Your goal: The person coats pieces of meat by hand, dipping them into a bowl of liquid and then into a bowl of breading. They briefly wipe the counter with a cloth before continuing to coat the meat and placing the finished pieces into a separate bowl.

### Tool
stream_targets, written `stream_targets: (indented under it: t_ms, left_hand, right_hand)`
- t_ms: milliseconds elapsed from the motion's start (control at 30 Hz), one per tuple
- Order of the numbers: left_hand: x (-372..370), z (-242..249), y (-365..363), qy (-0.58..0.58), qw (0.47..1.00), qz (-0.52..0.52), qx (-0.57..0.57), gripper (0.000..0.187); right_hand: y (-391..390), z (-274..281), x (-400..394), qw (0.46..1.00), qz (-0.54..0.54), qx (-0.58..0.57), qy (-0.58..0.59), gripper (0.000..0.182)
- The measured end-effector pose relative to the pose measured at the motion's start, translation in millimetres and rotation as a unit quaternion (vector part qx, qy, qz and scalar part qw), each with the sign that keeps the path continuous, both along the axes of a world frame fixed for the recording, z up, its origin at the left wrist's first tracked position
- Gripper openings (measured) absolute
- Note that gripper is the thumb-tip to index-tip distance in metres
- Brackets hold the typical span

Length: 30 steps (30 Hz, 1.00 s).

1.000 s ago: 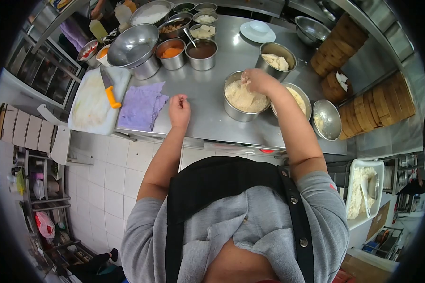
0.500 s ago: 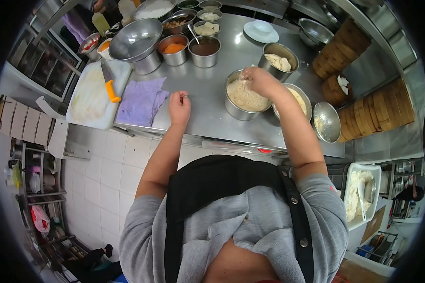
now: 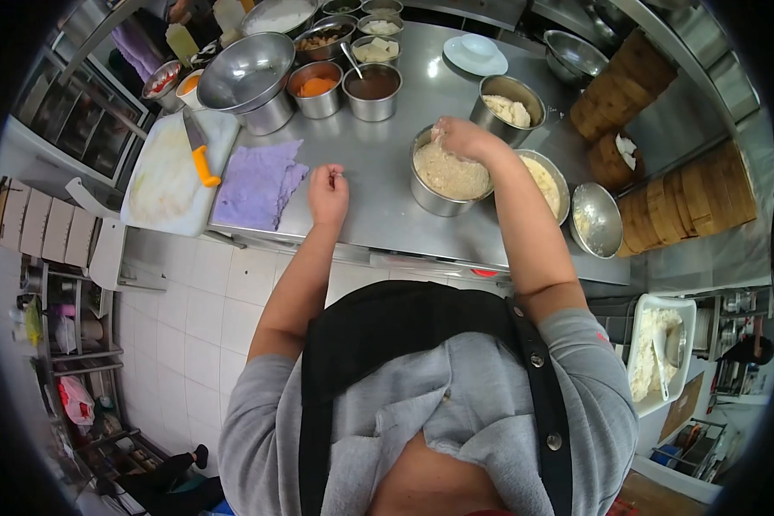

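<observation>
My right hand (image 3: pixel 464 140) reaches into a steel pot (image 3: pixel 430 203) of pale breadcrumbs (image 3: pixel 452 175), at the far side near the rim. Its fingers are bent together and crumb-coated; what they hold is hidden. My left hand (image 3: pixel 328 194) rests at the counter's front edge, fingers curled in, with nothing visible in them. A purple cloth (image 3: pixel 255 185) lies just left of it. Right of the crumb pot, partly behind my right forearm, is a bowl of pale yellow stuff (image 3: pixel 541 182). Behind stands a pot (image 3: pixel 525 93) with a whitish food (image 3: pixel 507 110) inside.
A knife (image 3: pixel 199 153) with an orange handle lies on a white cutting board (image 3: pixel 159 185). Steel tubs with an orange food (image 3: pixel 316 87) and a brown sauce (image 3: pixel 375 83) stand at the back. Bamboo steamers (image 3: pixel 692 202) and a steel bowl (image 3: pixel 595 221) are on the right.
My right hand has shifted slightly left and lower within the crumb pot, and its forearm has swung left, uncovering more of the yellow bowl. My left hand stays in place.
</observation>
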<state>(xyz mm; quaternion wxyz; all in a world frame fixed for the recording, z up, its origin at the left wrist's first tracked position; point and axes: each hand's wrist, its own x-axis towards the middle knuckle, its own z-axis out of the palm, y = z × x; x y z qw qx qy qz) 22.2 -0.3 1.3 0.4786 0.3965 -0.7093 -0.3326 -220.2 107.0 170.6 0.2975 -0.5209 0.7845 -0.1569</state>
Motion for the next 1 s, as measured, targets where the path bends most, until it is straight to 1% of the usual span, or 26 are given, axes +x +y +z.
stream_targets:
  t_ms: [33,67,100,167,200,300,367,400,500,600,700,800,900,1000]
  left_hand:
    - [0.7,-1.0,0.3,-0.005,1.0,0.0,0.0,0.011]
    - [1.2,-1.1,-0.2,-0.01,1.0,-0.001,-0.001,0.011]
    - [1.5,-0.2,-1.7,-0.014,1.0,-0.001,-0.003,0.011]
    - [-0.1,8.0,-1.6,-0.019,1.0,0.002,-0.008,0.011]
    - [2.5,7.9,3.4,-0.026,1.0,0.001,-0.005,0.012]
    - [1.5,7.8,3.9,-0.021,1.0,0.001,-0.01,0.01]
    - [2.9,-2.8,0.2,-0.012,1.0,-0.012,0.004,0.01]
    - [1.0,-4.9,-3.9,-0.005,1.0,-0.016,0.009,0.01]
    - [1.2,5.3,2.4,-0.015,1.0,0.001,0.001,0.01]
    - [0.0,5.2,2.5,-0.008,1.0,-0.002,0.006,0.01]
    - [0.5,3.4,0.9,-0.011,1.0,-0.007,0.003,0.011]
    - [0.8,4.3,2.1,-0.009,1.0,-0.008,0.011,0.012]
    - [1.2,5.4,2.3,-0.015,1.0,-0.007,0.01,0.012]
    - [1.2,10.0,5.1,-0.026,1.0,-0.001,-0.013,0.012]
  right_hand:
    - [-5.4,-27.9,-8.6,0.997,0.016,-0.017,0.068,0.034]
    - [-15.9,-79.2,-23.5,0.989,0.033,-0.035,0.137,0.034]
    - [-22.7,-106.1,-31.8,0.976,0.049,-0.054,0.205,0.033]
    - [-21.0,-49.0,-28.1,0.986,0.093,0.006,0.141,0.033]
    - [-15.4,-32.6,-23.5,0.987,0.114,0.041,0.103,0.035]
    - [-25.0,-50.3,-30.0,0.977,0.143,0.1,0.122,0.037]
    - [-8.6,-56.6,-22.5,0.982,0.106,0.031,0.152,0.032]
    - [-5.3,-51.1,-19.8,0.981,0.089,-0.005,0.17,0.032]
    - [7.0,-15.4,-24.9,0.993,0.087,-0.027,0.078,0.033]
    - [15.4,-24.9,-27.4,0.992,0.072,-0.017,0.106,0.041]
    - [26.6,-29.2,-11.9,0.982,0.094,0.026,0.164,0.05]
    - [24.5,-25.7,-8.1,0.971,0.129,0.069,0.187,0.053]
    - [29.9,-22.3,-0.7,0.962,0.091,-0.029,0.256,0.049]
    - [34.2,6.0,20.4,0.965,0.149,0.05,0.209,0.042]
